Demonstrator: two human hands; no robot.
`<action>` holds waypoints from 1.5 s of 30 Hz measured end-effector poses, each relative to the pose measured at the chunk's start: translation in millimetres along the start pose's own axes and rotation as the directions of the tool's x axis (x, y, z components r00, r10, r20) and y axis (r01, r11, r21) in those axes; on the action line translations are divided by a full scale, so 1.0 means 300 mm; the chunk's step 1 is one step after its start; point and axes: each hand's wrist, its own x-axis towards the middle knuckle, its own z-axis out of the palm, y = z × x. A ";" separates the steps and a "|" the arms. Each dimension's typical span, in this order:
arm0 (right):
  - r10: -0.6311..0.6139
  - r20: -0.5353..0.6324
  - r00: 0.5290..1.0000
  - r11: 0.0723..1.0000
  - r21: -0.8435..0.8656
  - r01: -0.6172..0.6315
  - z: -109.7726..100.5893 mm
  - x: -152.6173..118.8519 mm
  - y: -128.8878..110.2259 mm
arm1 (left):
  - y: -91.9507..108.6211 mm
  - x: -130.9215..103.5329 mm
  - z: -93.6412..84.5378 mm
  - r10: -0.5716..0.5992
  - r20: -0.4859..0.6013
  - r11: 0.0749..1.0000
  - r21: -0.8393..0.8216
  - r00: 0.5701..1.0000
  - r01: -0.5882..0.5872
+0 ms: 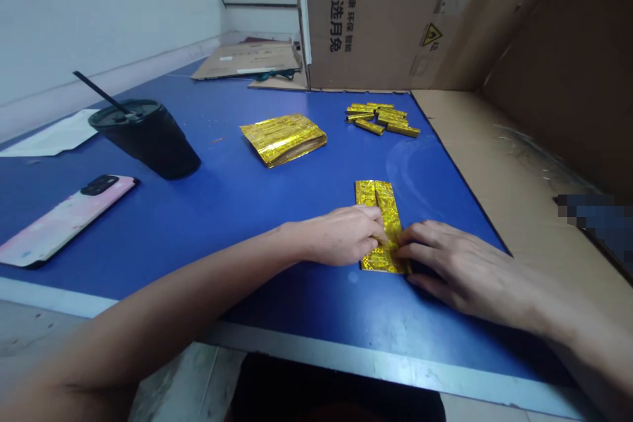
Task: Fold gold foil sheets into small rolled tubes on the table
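A sheet of gold foil paper (390, 211) lies on the blue table, its two long sides folded in so they meet along a seam near the middle. My left hand (346, 234) is closed, with curled fingertips pressing on the paper's left half and seam. At the right edge, my right hand (440, 257) grips the paper between its fingers and thumb, near the lower corner. The fingers hide part of the fold. Farther back sits a stack of gold foil paper (284, 135), and to its right lies a loose pile of small folded gold strips (380, 117).
On the left stand a black tumbler with a straw (153, 138) and a phone in a pastel case (64, 221). White paper (49, 135) lies behind them. A large cardboard box (376, 20) borders the table (212, 211) at the back and right.
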 end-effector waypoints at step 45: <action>0.147 -0.115 0.983 0.958 0.264 -0.112 0.004 0.009 0.026 | 0.057 -0.014 0.061 -0.020 -0.116 0.965 0.256 0.993 0.050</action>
